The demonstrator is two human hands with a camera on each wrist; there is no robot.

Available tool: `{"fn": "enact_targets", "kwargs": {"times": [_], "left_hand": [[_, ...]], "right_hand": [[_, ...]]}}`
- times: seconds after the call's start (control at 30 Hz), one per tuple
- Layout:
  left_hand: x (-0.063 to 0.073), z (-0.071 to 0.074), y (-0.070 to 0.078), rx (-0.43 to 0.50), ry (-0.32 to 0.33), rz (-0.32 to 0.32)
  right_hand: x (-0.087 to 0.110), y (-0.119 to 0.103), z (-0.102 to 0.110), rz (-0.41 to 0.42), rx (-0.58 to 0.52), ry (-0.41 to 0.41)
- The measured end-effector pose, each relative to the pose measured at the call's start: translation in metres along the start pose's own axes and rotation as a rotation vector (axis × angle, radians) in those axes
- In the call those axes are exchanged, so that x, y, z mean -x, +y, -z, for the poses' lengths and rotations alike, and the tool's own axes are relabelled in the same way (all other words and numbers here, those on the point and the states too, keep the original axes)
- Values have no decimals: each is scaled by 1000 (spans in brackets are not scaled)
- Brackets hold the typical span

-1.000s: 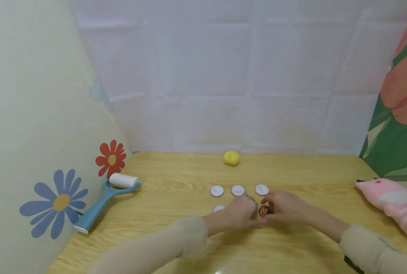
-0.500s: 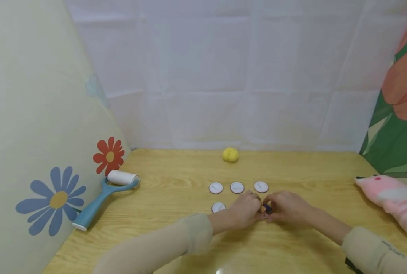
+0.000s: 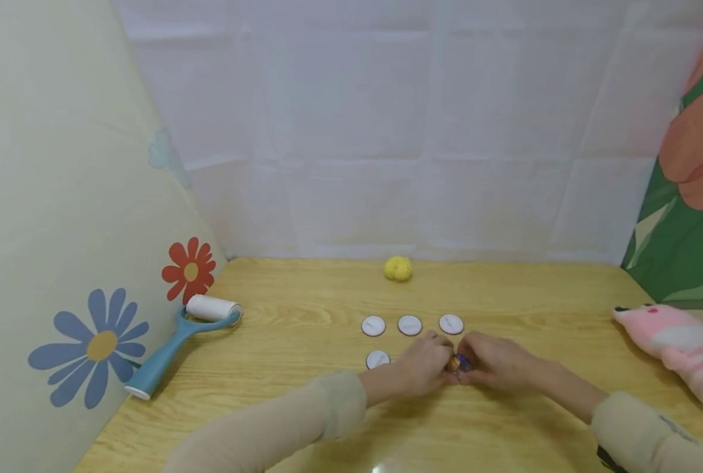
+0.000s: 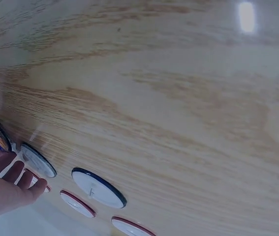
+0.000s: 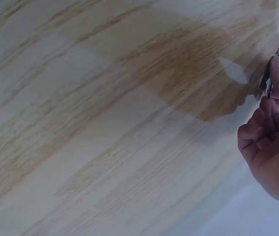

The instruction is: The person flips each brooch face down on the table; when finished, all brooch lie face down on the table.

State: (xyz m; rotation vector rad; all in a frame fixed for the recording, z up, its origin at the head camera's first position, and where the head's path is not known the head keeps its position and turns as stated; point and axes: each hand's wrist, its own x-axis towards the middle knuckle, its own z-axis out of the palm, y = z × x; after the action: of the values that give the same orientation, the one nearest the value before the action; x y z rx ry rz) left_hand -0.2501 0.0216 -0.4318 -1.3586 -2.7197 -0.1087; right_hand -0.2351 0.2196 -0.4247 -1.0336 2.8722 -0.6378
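Between my two hands, low over the wooden table, is a round pin badge (image 3: 460, 362) with a colourful blue and orange face. My left hand (image 3: 419, 363) pinches its left side, and my right hand (image 3: 499, 360) pinches the right side. Fingers cover most of it; its dark edge (image 5: 267, 78) shows in the right wrist view. Three white-backed badges lie in a row behind the hands: left (image 3: 373, 325), middle (image 3: 410, 324) and right (image 3: 451, 324). Another badge (image 3: 378, 359) lies left of my left hand. The left wrist view also shows a dark-rimmed badge (image 4: 38, 160) by the left fingers.
A yellow fuzzy ball (image 3: 398, 269) sits at the back of the table (image 3: 304, 295). On the left, a blue-handled lint roller (image 3: 168, 351) leans near the flowered wall. A pink plush toy (image 3: 677, 348) lies at the right edge.
My hands have drawn slightly closer around the badge, whose coloured face has turned and become more covered. The badge left of my left hand shows more fully than one second ago.
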Motion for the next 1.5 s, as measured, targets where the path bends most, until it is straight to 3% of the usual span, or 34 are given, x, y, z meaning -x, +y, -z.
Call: {"fn": "enact_targets", "kwargs": {"times": [0.37,0.63,0.77,0.87,1.17,1.33,1.5], "left_hand": [[1,17,-5,124,71,107],[-14,61,-15,-12,93,111],[-19,80,-18,-91,102,94],[-21,88,-20,-78,128,98],[-23,94,-23,9,164,89],[-23,96,-23,24,188,71],[-24,96,-24,61,166,101]], "right_hand": [[-5,-1,2,72,-38,162],[-28,-7,31,152,65,307],[-37,-12,49,155,90,309],[-41,-14,59,156,99,295],[-43,-16,72,171,129,293],[-44,-15,72,194,160,335],[-45,-13,68,173,86,349]]}}
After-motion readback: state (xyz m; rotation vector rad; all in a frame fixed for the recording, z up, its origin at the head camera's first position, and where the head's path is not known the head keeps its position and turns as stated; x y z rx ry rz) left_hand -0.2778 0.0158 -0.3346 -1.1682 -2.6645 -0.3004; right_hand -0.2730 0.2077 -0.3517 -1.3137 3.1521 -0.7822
